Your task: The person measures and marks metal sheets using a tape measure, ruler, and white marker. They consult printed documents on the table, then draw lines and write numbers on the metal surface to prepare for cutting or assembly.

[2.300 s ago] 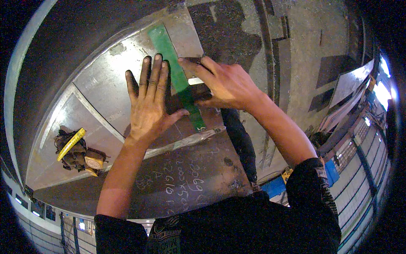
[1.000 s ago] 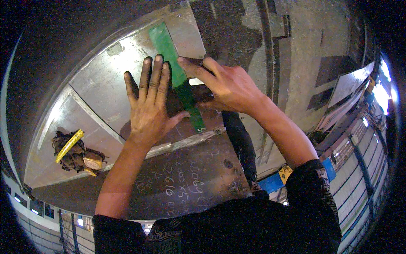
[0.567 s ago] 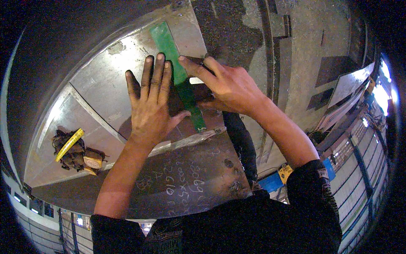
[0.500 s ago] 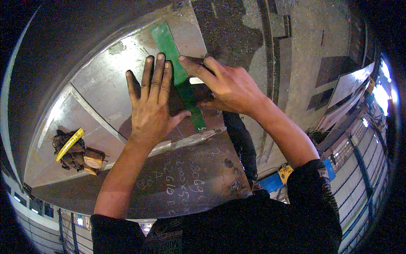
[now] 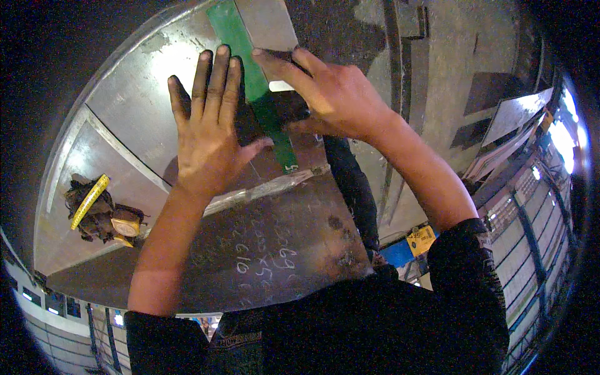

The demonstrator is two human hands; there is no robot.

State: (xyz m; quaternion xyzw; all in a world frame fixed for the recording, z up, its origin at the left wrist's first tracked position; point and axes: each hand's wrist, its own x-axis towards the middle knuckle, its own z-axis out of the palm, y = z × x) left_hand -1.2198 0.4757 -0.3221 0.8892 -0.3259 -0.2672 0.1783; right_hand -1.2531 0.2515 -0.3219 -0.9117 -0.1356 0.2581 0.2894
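A long green strip (image 5: 236, 47), flat and straight-edged, lies across the grey metal plate (image 5: 150, 112). My left hand (image 5: 209, 137) rests palm down along the strip's left side, fingers spread, with the thumb reaching onto the strip. My right hand (image 5: 344, 100) is at the strip's right side. Its index finger points to the strip's right edge, and a short white stick (image 5: 281, 85), like chalk, sticks out from under its fingers. The grip on the stick is partly hidden behind the hand.
Left on the plate lie dark, crumpled gloves or cloth (image 5: 94, 209), a yellow measuring tape (image 5: 90, 201) and a tan block-like piece (image 5: 126, 224). Chalk writing marks the near metal surface (image 5: 312, 250). Stacked sheets (image 5: 515, 128) stand at the right.
The whole view has shifted, so plate, strip and hands appear higher and slightly farther left. Both hands keep nearly the same places against the green strip.
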